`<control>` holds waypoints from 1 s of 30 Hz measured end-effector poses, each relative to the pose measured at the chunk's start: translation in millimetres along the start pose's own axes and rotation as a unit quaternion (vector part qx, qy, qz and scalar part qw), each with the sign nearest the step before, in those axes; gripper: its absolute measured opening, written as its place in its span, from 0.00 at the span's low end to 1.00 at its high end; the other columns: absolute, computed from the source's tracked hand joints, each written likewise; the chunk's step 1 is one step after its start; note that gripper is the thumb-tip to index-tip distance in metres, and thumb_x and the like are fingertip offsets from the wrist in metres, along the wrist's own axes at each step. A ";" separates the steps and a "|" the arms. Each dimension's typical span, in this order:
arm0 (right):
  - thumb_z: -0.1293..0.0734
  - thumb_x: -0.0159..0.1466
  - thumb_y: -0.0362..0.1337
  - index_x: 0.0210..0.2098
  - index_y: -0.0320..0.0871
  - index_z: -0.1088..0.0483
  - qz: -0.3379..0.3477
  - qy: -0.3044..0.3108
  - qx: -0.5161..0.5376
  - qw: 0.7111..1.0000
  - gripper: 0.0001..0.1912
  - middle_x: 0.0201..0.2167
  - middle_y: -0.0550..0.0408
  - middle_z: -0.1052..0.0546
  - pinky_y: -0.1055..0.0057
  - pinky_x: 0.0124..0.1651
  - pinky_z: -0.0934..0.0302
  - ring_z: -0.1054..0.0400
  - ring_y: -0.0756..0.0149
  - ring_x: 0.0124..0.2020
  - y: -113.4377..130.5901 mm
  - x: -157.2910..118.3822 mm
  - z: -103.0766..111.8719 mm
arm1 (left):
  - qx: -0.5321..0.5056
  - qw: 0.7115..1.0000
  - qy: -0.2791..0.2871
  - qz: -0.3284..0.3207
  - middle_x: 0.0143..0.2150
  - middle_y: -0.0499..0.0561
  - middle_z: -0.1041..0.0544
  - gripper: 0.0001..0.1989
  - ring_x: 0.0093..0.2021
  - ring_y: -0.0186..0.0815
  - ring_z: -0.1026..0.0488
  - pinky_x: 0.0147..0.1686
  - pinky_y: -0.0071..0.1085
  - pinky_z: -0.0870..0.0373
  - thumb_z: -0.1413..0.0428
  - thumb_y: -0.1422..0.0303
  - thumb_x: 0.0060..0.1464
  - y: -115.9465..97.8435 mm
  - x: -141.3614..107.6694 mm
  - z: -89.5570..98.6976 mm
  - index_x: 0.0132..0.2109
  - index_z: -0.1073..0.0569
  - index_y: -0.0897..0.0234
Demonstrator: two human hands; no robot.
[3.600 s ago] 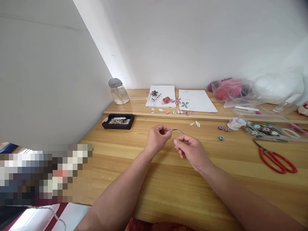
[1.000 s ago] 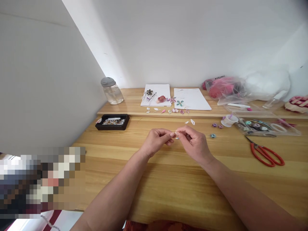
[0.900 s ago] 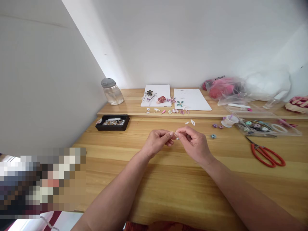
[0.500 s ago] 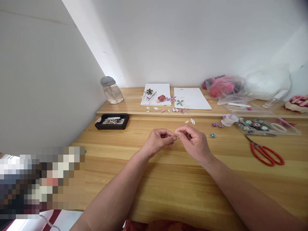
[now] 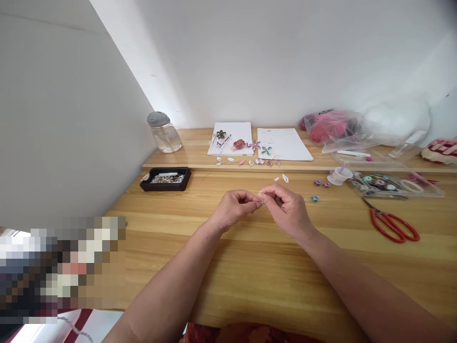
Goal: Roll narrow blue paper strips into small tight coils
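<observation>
In the middle of the head view, my left hand (image 5: 235, 208) and my right hand (image 5: 288, 208) meet fingertip to fingertip above the wooden table (image 5: 271, 281). Both are closed in a pinch. A tiny teal piece (image 5: 263, 203) shows between them; most of it is hidden by the fingers, so its kind cannot be made out. Just beyond the hands lie white petal-shaped pieces (image 5: 285, 178). To the right of my right hand are a teal spool of thread (image 5: 314, 198) and small purple spools (image 5: 317, 183).
Red-handled scissors (image 5: 392, 225) lie at the right, by a clear box (image 5: 424, 190) of craft supplies and a white spool (image 5: 340, 176). A black tray (image 5: 164, 186) of beads and a water bottle (image 5: 164, 136) stand left. Paper sheets (image 5: 284, 144) and thread flowers (image 5: 266, 150) lie on the raised shelf.
The hands keep the same pinch at nearly the same spot. A bit more of the teal piece shows between the fingertips. The whole view has shifted slightly.
</observation>
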State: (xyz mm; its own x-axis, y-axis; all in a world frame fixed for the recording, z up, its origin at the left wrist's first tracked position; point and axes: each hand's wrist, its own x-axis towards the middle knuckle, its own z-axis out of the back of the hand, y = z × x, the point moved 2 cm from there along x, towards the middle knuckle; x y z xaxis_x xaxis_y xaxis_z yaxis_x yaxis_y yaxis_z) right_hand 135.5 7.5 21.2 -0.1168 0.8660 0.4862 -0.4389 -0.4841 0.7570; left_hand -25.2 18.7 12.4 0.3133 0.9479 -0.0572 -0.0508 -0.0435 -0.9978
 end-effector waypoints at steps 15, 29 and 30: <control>0.27 0.53 0.45 0.28 0.42 0.28 -0.246 0.086 0.239 0.935 0.13 0.23 0.60 0.32 0.74 0.22 0.51 0.45 0.75 0.20 -23.0 10.8 0.5 | 0.046 0.997 0.019 -0.057 0.27 0.48 0.28 0.14 0.27 0.28 0.38 0.29 0.27 0.43 0.38 0.59 0.48 -2.5 -0.6 4.9 0.34 0.24 0.68; 0.27 0.53 0.46 0.29 0.41 0.29 -0.325 0.098 0.280 0.898 0.15 0.24 0.57 0.27 0.75 0.20 0.49 0.43 0.75 0.18 -9.3 -10.7 -26.4 | -0.010 0.979 -0.191 -0.065 0.26 0.47 0.28 0.14 0.25 0.27 0.37 0.27 0.25 0.42 0.37 0.60 0.45 2.8 10.0 15.2 0.31 0.25 0.68; 0.28 0.54 0.47 0.28 0.42 0.30 -0.305 0.091 0.249 0.915 0.14 0.23 0.58 0.28 0.75 0.20 0.50 0.45 0.76 0.17 -6.7 -10.7 -25.6 | 0.009 0.979 -0.195 -0.065 0.25 0.46 0.29 0.14 0.24 0.27 0.38 0.26 0.25 0.43 0.37 0.60 0.45 3.5 10.8 16.4 0.31 0.25 0.68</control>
State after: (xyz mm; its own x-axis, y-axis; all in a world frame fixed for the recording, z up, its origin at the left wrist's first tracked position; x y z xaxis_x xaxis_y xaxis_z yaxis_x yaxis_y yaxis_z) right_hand 117.0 4.7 -0.2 -0.1522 0.9785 -0.1390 -0.0173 0.1379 0.9903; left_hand -37.5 34.0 8.9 -0.0676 0.9934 0.0923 -0.0529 0.0888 -0.9946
